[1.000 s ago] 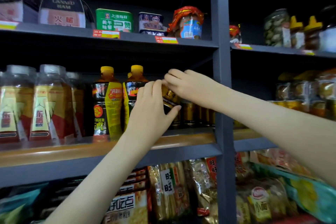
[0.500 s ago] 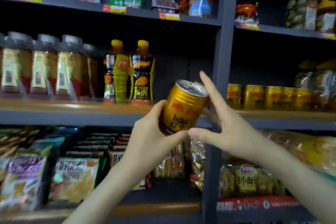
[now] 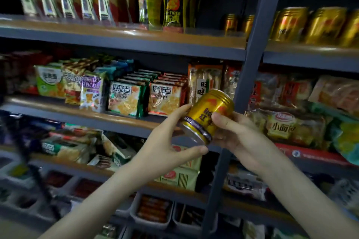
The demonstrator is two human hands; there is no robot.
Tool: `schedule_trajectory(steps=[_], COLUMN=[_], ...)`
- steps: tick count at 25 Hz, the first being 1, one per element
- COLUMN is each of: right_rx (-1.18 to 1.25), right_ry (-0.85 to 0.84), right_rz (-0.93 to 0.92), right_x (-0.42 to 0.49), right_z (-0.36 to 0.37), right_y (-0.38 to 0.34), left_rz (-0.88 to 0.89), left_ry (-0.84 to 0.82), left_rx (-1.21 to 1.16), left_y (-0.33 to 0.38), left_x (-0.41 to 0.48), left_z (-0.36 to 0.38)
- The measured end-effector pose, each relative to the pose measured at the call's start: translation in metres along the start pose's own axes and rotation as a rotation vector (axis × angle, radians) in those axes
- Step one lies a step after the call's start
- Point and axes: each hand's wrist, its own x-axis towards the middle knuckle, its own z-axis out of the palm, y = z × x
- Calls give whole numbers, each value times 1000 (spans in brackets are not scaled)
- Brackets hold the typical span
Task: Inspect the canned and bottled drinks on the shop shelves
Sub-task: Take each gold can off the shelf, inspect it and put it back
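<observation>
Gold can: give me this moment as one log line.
stage: inspecting | gold can: tilted, off shelf | left hand: grips lower end | right hand: grips side

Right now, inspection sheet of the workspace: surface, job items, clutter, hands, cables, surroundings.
Surface: wood-topped shelf, stocked.
Job's things: gold drink can tilted, held clear of the shelving; more gold cans and yellow-black bottles stand on the wood-topped shelf.
Clutter: snack packets on the shelves below.
Grippers: left hand and right hand both hold the gold drink can.
Cables: nothing seen.
Surroundings: grey upright between shelf bays; dim light.
</observation>
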Motion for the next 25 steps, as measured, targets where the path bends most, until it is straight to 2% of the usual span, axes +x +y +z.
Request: schedule_trajectory(steps=[2, 4, 9, 13, 16, 20, 22, 25], right_rx=[120, 161, 175, 114, -17, -266, -417, -638], right_ry=[57, 109, 202, 369, 510, 807, 908, 1011], right_rz=[128, 176, 120, -147, -339, -613, -750, -821], right_x=[-4, -7, -15, -38, -62, -95, -111, -132], right_z=[2, 3, -8, -42, -77, -142, -177, -250], right_y=[8, 11, 4, -29, -64, -119, -144, -181], left_rz=[0, -10, 75, 310, 486, 660, 696, 689], left_ry=[63, 89, -7, -210, -111, 19, 48, 117], left_rx=[45, 40, 22, 26, 32, 97, 161, 266], left_y=[-1, -3, 3, 39, 78, 143, 170, 203], left_x=[-1, 4, 30, 74, 111, 157, 177, 213], left_z=[9, 13, 18, 29, 54, 117, 155, 212])
